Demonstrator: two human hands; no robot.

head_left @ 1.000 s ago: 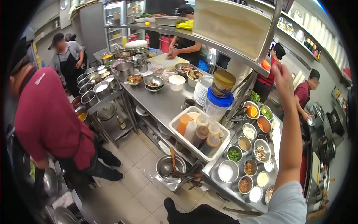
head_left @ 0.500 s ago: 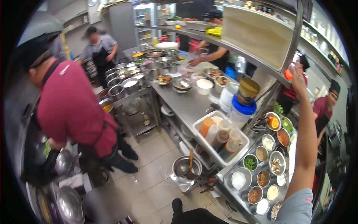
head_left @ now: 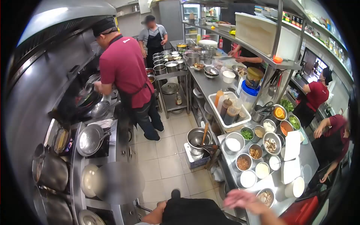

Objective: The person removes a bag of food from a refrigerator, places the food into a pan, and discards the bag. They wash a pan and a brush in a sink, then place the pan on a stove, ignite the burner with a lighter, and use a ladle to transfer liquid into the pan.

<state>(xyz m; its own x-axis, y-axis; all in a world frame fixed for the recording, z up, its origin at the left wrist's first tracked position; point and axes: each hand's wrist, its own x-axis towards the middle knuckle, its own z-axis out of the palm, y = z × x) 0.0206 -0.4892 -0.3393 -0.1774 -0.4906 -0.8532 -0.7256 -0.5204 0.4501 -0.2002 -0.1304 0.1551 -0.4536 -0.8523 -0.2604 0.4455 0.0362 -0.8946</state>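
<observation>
My right hand is low at the bottom edge, motion-blurred, fingers spread and holding nothing. It hovers just left of a steel bowl of chopped pieces on the steel counter. A bowl of white powder sits just beyond it. My left forearm comes in at the bottom edge, and my left hand rests against my dark apron, its fingers hidden.
Several small ingredient bowls fill the counter. A white tub holds squeeze bottles. A pot with ladles stands on a floor crate. Woks line the stove at left, where a cook in red works. Other workers stand far back and right.
My right arm, raised to the upper shelf before, has dropped to the bottom of the view. The view has swung left, and the stove and woks now show.
</observation>
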